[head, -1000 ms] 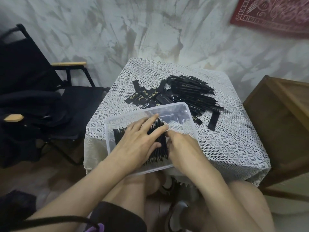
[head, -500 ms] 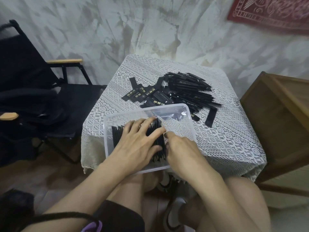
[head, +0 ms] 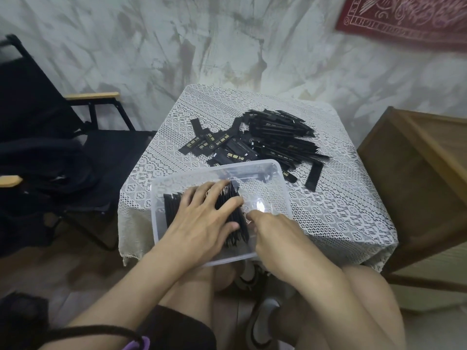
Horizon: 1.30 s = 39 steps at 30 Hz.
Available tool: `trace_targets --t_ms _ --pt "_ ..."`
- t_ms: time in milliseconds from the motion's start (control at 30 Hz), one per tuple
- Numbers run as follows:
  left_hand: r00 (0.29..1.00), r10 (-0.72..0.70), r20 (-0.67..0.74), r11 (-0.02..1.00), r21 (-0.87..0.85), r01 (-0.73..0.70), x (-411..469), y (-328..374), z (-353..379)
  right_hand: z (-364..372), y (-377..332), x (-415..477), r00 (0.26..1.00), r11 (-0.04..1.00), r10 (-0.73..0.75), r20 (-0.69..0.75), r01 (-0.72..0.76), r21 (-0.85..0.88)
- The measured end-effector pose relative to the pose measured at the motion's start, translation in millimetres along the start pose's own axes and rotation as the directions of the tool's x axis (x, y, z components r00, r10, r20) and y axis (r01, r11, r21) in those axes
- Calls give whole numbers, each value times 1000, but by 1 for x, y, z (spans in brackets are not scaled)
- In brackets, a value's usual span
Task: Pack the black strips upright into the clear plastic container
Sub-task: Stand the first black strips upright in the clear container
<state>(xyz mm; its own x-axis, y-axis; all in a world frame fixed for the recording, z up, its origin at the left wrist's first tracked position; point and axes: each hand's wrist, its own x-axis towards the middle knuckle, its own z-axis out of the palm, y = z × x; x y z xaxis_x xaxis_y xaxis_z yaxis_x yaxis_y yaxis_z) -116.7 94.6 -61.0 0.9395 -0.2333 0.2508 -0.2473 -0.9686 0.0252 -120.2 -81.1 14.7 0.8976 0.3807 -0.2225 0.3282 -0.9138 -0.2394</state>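
A clear plastic container (head: 283, 188) sits at the near edge of the small table. Its left half holds a row of black strips (head: 171, 205) standing on edge. My left hand (head: 199, 221) lies flat over the top of that row, fingers straight and spread, pressing on it. My right hand (head: 275, 231) is inside the container at the row's right end, with the fingertips against the last strips; what they hold is hidden. A loose pile of black strips (head: 273, 142) lies on the cloth beyond the container.
A white lace cloth (head: 328, 210) covers the table. A black folding chair (head: 75, 152) with wooden armrests stands to the left. A wooden crate (head: 417, 178) stands close at the right. My knees are under the table's near edge.
Both hands have stayed on the upright row. The right hand's fingertips have slid slightly along the row's right end; the view has shifted a little.
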Motion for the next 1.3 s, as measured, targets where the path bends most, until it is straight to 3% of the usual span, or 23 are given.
trace_targets --t_ms 67,133,167,233,300,400,500,667,800,900,1033,1100,1200,1300 --pt "1000 -3 5 1000 2 3 0 0 0 0 4 -2 1000 1000 -10 -4 10 14" --pt "1000 -2 5 1000 9 2 -1 0 0 -5 14 -4 996 980 -21 -84 37 196" --pt "1000 -1 4 1000 10 1 0 0 0 -10 20 -5 991 924 -13 -134 63 378" --pt "1000 0 5 1000 9 0 0 0 0 -24 35 -4 966 714 71 -247 124 689" --pt "1000 0 7 1000 9 0 0 -1 -1 -38 57 9 922 617 202 -330 142 774" --pt "1000 -5 7 1000 -3 5 0 0 -2 -37 101 51 860 738 350 -370 -10 675" --pt "1000 -17 18 1000 0 17 0 2 -2 -23 138 96 823 871 450 -347 -321 371" --pt "1000 -23 4 1000 -4 23 2 0 -3 -21 161 134 753 806 588 -294 -518 286" --pt "1000 -22 -9 1000 2 22 3 1 -2 -31 173 138 802 795 576 -157 -505 335" --pt "1000 -24 4 1000 1 24 4 0 -1 -42 177 116 836 798 529 -143 -433 420" --pt "1000 -27 8 1000 1 27 3 0 0 -53 139 109 964 828 256 -69 -181 531" --pt "1000 -25 8 1000 2 25 2 1 -1 -48 116 125 982 904 173 -75 -128 407" --pt "1000 -27 -7 1000 9 27 1 3 -2 -40 100 150 967 971 191 -168 -162 174" --pt "999 -33 -10 999 17 33 0 4 -2 -34 104 163 964 970 208 -165 -182 162"
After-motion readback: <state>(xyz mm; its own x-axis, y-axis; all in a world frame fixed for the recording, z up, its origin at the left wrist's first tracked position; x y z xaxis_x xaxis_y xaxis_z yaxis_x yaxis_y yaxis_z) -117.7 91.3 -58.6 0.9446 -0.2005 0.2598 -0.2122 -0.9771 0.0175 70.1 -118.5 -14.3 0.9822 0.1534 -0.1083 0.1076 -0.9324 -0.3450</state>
